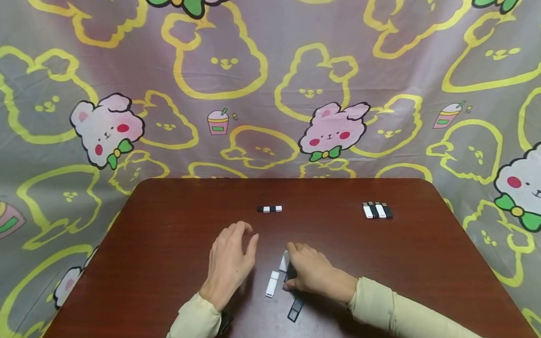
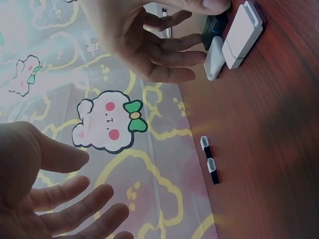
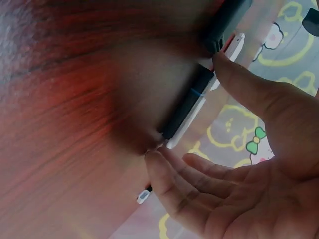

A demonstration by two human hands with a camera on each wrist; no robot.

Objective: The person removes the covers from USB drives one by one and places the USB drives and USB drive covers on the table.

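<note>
My right hand spans a black USB stick lengthwise, the thumb at one end and the fingertips at the other. Close alongside that stick lies a white USB stick, partly covered by the hand. A second white stick rests on the table just left of the fingers. Nearer the front edge is another black stick, below the right thumb. With fingers apart and loosely bent, my left hand hovers left of the sticks and holds nothing.
At the back middle of the brown table sits a short row of small black and white pieces. Several black and white sticks with bare connectors stand side by side at the back right. A patterned curtain hangs behind the table.
</note>
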